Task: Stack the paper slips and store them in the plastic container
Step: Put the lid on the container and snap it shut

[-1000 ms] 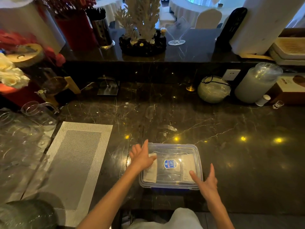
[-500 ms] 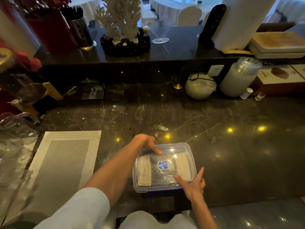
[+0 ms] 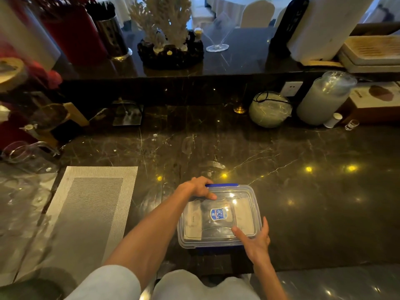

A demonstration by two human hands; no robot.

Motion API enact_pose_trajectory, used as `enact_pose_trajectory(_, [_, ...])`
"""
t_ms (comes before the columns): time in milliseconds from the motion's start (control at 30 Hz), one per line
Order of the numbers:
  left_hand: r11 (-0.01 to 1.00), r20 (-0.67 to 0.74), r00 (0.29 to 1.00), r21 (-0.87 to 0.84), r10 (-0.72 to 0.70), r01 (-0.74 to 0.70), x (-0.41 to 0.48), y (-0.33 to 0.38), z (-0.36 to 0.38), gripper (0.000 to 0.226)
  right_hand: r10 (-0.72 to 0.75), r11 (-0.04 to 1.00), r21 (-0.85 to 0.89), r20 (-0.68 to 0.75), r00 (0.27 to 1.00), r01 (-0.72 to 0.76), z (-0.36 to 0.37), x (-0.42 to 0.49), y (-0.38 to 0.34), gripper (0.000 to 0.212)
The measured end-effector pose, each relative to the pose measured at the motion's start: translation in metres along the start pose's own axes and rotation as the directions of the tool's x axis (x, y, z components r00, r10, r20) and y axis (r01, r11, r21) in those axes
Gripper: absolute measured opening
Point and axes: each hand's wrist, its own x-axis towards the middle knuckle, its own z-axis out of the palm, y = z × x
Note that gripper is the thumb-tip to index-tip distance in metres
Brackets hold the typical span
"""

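A clear plastic container [image 3: 251, 204] with blue latches and a blue sticker on its lid sits near the front edge of the dark marble counter. The lid is on it. White paper slips [image 3: 192, 223] lie inside, seen through the lid at the left and right. My left hand [image 3: 198, 188] grips the container's far left corner, thumb on the lid. My right hand [image 3: 254, 242] rests on the near right corner, fingers spread over the lid and rim.
A grey woven placemat [image 3: 86, 204] lies to the left, with glassware [image 3: 28, 156] beyond it. Along the back stand a round wrapped bowl [image 3: 269, 109], a wrapped stack of cups [image 3: 322, 100], a small shot glass [image 3: 351, 124] and a cardboard box [image 3: 374, 100].
My left hand moved from the lid's left side to the far left corner and closed on it. My right hand came onto the near right corner. The view shifted right.
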Motion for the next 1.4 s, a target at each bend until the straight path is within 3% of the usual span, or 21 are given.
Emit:
enact_pose_trajectory(67, [0.993,0.022,1.0,-0.121,0.018,-0.015,-0.004,-0.001,0.003,0.059,0.003,1.0,0.006,-0.002,1.0,-0.003,0.0,-0.001,0.0,0.121])
enact_pose_trajectory(200, [0.983,-0.031,0.999,-0.178,0.031,-0.036,-0.009,-0.002,0.008,0.052,-0.026,1.0,0.01,-0.017,1.0,0.026,0.0,-0.002,0.0,0.12])
enact_pose_trajectory(267, [0.987,-0.049,0.998,-0.149,0.049,-0.056,-0.011,-0.002,0.01,0.049,-0.013,1.0,0.02,-0.007,1.0,0.013,0.0,-0.004,-0.002,0.121])
enact_pose_trajectory(367, [0.997,-0.118,0.99,0.027,0.075,-0.072,-0.016,-0.002,0.011,0.052,0.036,0.992,0.118,0.002,0.999,-0.036,0.001,-0.008,-0.001,0.126])
enact_pose_trajectory(467, [0.987,-0.147,0.982,0.13,0.117,-0.098,-0.018,-0.003,0.014,0.055,0.202,0.912,0.358,0.028,0.979,-0.199,0.004,-0.019,0.008,0.118])
enact_pose_trajectory(567, [0.986,-0.144,0.981,0.128,0.129,-0.111,-0.019,-0.004,0.014,0.055,0.355,0.74,0.507,0.262,0.897,-0.441,0.009,-0.026,0.017,0.091])
enact_pose_trajectory(667, [0.987,-0.144,0.981,0.116,0.131,-0.115,-0.019,-0.004,0.014,0.056,0.388,0.684,0.469,0.414,0.823,-0.559,0.008,-0.027,0.018,0.076])
enact_pose_trajectory(867, [0.988,-0.142,0.981,0.097,0.131,-0.118,-0.017,-0.005,0.014,0.055,0.49,0.774,0.176,0.442,0.751,-0.608,-0.002,-0.017,0.025,0.104])
enact_pose_trajectory(1000, [0.989,-0.146,0.98,0.09,0.132,-0.119,-0.015,-0.007,0.014,0.055,0.482,0.845,0.036,0.378,0.79,-0.533,-0.002,-0.012,0.024,0.097])
enact_pose_trajectory(1100, [0.989,-0.145,0.981,0.088,0.127,-0.115,-0.014,-0.007,0.014,0.055,0.476,0.862,-0.053,0.423,0.771,-0.504,-0.001,-0.012,0.019,0.092])
enact_pose_trajectory(1300, [0.988,-0.153,0.979,0.095,0.138,-0.125,-0.012,-0.009,0.015,0.054,0.466,0.858,0.003,0.415,0.781,-0.513,0.0,-0.021,0.009,0.073])
enact_pose_trajectory(1400, [0.987,-0.156,0.977,0.096,0.143,-0.13,-0.011,-0.01,0.015,0.055,0.432,0.846,0.112,0.426,0.795,-0.521,0.002,-0.024,0.006,0.068])
